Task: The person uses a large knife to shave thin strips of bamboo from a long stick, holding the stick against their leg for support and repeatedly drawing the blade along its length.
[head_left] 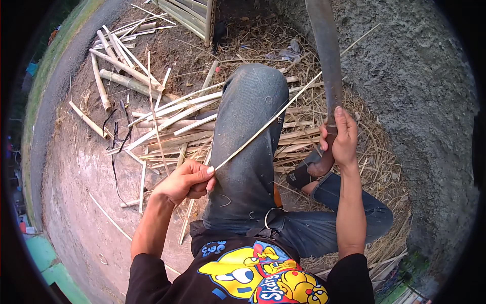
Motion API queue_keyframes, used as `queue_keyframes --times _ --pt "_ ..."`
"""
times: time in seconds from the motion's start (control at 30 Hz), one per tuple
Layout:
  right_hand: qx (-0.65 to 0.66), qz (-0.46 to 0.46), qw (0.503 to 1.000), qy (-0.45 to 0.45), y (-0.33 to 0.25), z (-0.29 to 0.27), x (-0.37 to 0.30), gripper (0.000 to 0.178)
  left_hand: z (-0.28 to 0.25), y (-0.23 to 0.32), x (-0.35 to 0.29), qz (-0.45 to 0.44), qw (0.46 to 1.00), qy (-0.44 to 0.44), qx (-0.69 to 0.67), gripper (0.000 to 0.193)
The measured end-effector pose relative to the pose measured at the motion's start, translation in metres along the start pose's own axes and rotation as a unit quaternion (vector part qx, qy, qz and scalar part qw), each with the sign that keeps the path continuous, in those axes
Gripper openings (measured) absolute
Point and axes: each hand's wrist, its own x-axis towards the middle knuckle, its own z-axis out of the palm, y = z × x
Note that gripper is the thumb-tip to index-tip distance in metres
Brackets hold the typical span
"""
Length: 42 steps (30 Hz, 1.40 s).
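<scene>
Pinched between the thumb and fingers of my left hand (186, 180) is one end of a thin bamboo strip (268, 124). It slants over my raised jeans-clad knee (248, 101) to the upper right, its far part passing behind the blade of a machete (326, 55). Whether strip and blade touch, I cannot tell. My right hand (342, 136) is wrapped round the machete's brown wooden handle, with the long dark blade pointing away from me. Pale curls of shaving (225, 201) cling to the jeans.
Split bamboo pieces (177, 114) lie heaped beyond and left of my knee, with thicker bamboo poles (126, 81) farther left. A rough grey wall (405, 101) rises close on the right. Thin shavings (372, 152) cover the ground beside it. A slatted bamboo structure (195, 17) stands at the back.
</scene>
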Motion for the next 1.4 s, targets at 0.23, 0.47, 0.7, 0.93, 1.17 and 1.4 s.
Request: queue_keyframes --times 0.23,0.47,0.7,0.93,1.17,1.4 --pt "-0.062 0.057 0.988 -0.133 -0.007 0.029 -0.034 0.041 0.003 0.008 0.006 0.023 0.999 0.026 0.033 0.043" --pt "0.024 0.052 0.997 -0.055 -0.002 0.025 -0.023 0.038 0.012 0.018 0.009 0.013 0.999 0.015 0.026 0.041" --pt "-0.031 0.032 0.982 -0.186 0.011 0.054 -0.056 0.039 0.017 0.02 0.016 0.016 1.0 -0.014 -0.005 0.04" --pt "-0.041 0.054 0.991 -0.119 0.004 0.047 -0.043 0.039 0.02 0.023 0.015 0.029 0.999 0.018 0.025 0.041" --pt "-0.065 0.015 0.995 -0.077 -0.01 0.025 -0.03 0.036 0.008 0.015 0.004 0.116 0.966 0.079 0.216 0.042" --pt "0.011 0.025 0.999 -0.022 -0.006 -0.002 -0.003 0.039 0.004 0.011 -0.003 0.147 0.93 0.134 0.31 0.042"
